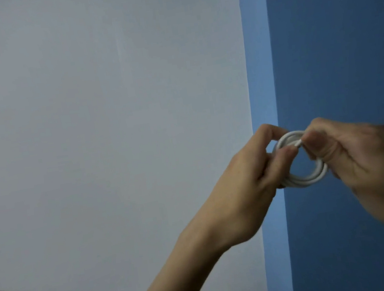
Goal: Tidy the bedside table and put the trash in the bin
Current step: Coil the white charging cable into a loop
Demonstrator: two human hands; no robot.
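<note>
Before the blue wall, left hand and right hand both pinch 1 coiled white cable.

No readable text or labels appear anywhere.

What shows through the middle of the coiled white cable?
Only the blue wall behind, plus the cable end poking in at the top. The left hand and right hand grip the cable, covering its sides.
</note>
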